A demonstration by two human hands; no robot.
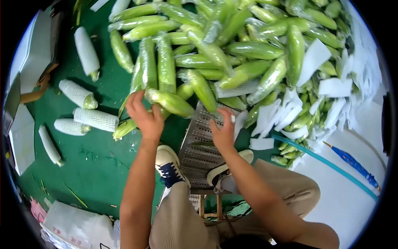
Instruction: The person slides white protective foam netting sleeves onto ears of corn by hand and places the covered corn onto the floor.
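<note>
My left hand [145, 119] spread, seemingly empty, my right hand [224, 132] half-curled, hold unclear, I judge the film-wrapped cob [171, 103] between them, at the pile's [255, 50] near edge, firm, slick, best gripped mid-length.

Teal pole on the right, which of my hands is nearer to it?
Right. Your right hand is left of the teal pole; your left hand is farther left, by the wrapped corn.
</note>
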